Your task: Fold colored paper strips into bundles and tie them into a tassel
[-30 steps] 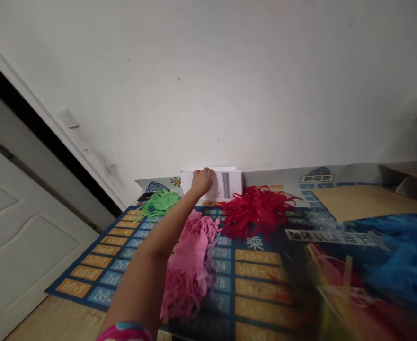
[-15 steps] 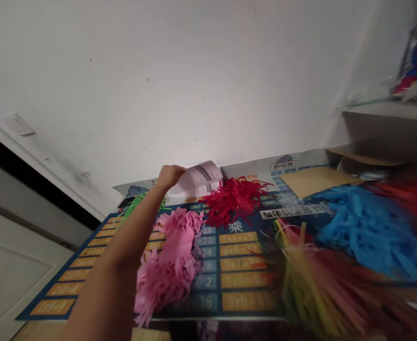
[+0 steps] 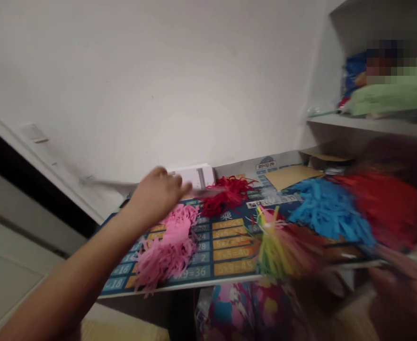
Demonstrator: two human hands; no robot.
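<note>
My left hand (image 3: 160,192) is closed, pinching a thin pale sheet of paper (image 3: 208,192) seen nearly edge-on and blurred. Behind it, a stack of white printed paper (image 3: 190,176) lies against the wall. Just right of the stack sits a red paper-strip tassel (image 3: 227,195). Pink fringed crepe paper (image 3: 176,237) lies below my left wrist. At the lower right, my right hand (image 3: 402,293) is smeared by motion and dark; its fingers cannot be made out. Nearest to it are a multicoloured paper tassel (image 3: 279,246) and a blue fringed bunch (image 3: 331,208).
A blue table mat (image 3: 229,246) with printed sums covers the tabletop. A brown envelope (image 3: 289,176) lies at the back right, beneath a white shelf (image 3: 371,124). A red bunch (image 3: 389,208) stands at the right. Beside the wall switch (image 3: 34,133) is a door (image 3: 9,274).
My left hand has come back from the paper stack, bringing the sheet toward me. The view has shifted right, and my blurred right hand now shows at the lower right.
</note>
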